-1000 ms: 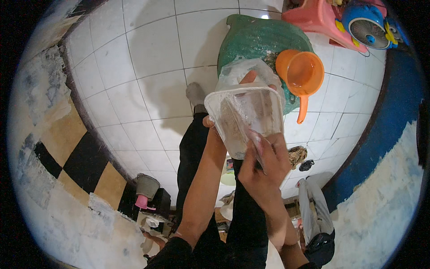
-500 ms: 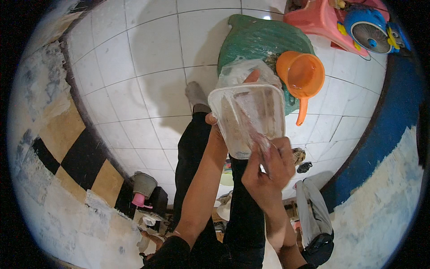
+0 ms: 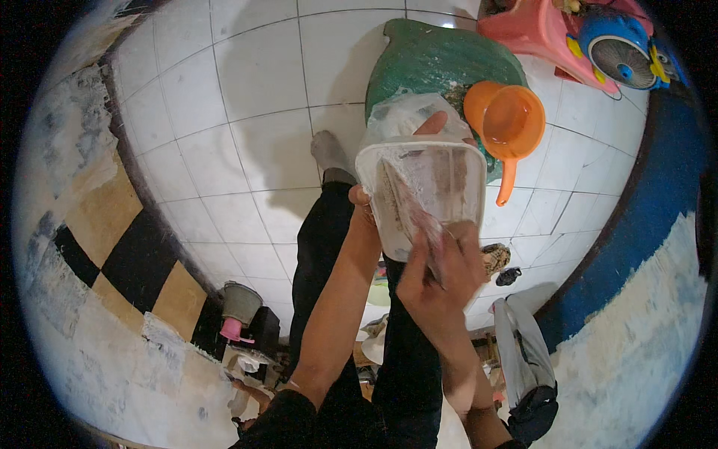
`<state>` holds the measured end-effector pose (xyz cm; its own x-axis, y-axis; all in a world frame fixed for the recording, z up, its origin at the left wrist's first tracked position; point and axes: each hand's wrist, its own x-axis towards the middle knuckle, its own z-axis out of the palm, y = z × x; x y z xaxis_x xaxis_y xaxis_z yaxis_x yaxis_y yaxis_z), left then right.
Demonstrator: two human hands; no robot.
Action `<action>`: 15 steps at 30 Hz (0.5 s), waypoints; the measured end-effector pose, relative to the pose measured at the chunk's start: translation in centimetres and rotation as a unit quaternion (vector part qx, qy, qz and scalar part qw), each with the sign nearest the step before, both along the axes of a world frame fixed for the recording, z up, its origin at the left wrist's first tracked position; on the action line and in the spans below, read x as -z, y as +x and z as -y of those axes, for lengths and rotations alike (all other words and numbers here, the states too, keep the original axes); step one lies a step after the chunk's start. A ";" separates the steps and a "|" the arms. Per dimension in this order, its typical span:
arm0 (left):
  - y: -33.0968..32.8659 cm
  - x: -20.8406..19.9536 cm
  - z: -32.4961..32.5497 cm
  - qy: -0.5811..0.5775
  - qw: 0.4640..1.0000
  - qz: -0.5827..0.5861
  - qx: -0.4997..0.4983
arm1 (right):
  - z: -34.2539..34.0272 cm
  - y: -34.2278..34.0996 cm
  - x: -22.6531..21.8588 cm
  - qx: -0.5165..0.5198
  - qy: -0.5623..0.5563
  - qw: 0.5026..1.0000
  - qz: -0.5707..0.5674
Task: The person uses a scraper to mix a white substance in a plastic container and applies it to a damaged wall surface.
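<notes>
A rectangular clear plastic tub (image 3: 372, 176), its inside smeared with whitish residue, is tilted toward me in the middle of the view. My left hand (image 3: 362, 202) grips it from the left and beneath; the thumb shows at the left side, and fingers stick out past the far rim. My right hand (image 3: 446, 262) is closed on a long, pale pinkish strip (image 3: 417, 211) dusted white, whose far end reaches into the tub. What kind of tool it is, I cannot make out. Just past the far rim lies a translucent plastic bag (image 3: 400, 112) with white stuff.
Beyond the tub a green plastic mat or seat (image 3: 430, 56) lies on white floor tiles, an orange dipper (image 3: 529, 127) by its right edge. A pink plastic stool (image 3: 523, 34) and blue fan (image 3: 617, 56) stand far right. A grey bucket (image 3: 243, 303) is at lower left.
The tub and my left hand have shifted slightly to the right. My right hand has moved a little left relative to the tub, still holding the pinkish strip inside it.
</notes>
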<state>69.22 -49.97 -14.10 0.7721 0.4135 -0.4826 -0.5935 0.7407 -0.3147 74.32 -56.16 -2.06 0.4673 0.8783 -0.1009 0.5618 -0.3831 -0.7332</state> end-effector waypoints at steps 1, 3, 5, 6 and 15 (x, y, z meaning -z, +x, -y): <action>-0.2 0.1 -0.1 0.000 1.000 -0.004 -0.002 | -0.1 -0.3 0.6 -0.007 0.011 1.000 0.003; -0.4 0.1 0.0 0.000 1.000 -0.006 -0.002 | -0.2 0.2 -0.5 -0.006 -0.028 1.000 -0.001; -0.6 -0.2 0.3 -0.002 1.000 -0.008 -0.004 | -0.3 0.2 -1.8 0.013 -0.051 0.999 0.007; -0.8 -0.2 0.3 -0.002 1.000 -0.009 -0.004 | 0.0 0.0 -0.6 -0.028 -0.021 0.998 0.042; -0.6 -0.1 0.5 -0.008 1.000 -0.012 0.000 | -0.1 0.0 -0.7 -0.014 -0.015 1.000 0.000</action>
